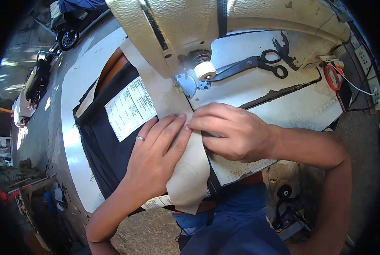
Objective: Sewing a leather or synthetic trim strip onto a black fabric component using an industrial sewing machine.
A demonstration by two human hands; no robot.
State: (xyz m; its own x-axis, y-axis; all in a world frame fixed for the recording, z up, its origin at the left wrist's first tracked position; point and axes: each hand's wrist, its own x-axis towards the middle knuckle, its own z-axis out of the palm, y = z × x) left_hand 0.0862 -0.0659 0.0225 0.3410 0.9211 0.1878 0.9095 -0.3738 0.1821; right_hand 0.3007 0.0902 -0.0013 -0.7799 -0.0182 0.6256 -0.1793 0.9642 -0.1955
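Observation:
A beige strip of material (190, 174) runs from under the head of a cream sewing machine (173, 25) down over the table's near edge. My left hand (156, 153), with a ring on one finger, lies flat on the strip and on the dark fabric (101, 148) beside it. My right hand (228, 131) presses fingertips on the strip's right edge, just in front of the needle area (185, 85). The fingertips of both hands meet there. A white printed label (128, 108) lies on the dark fabric to the left.
Black scissors (258, 63) lie on the worn white machine table (292, 106) behind the needle. A red ring-shaped item (332, 76) and power sockets (366, 59) sit at the far right. A motorbike (69, 34) stands on the floor at the upper left.

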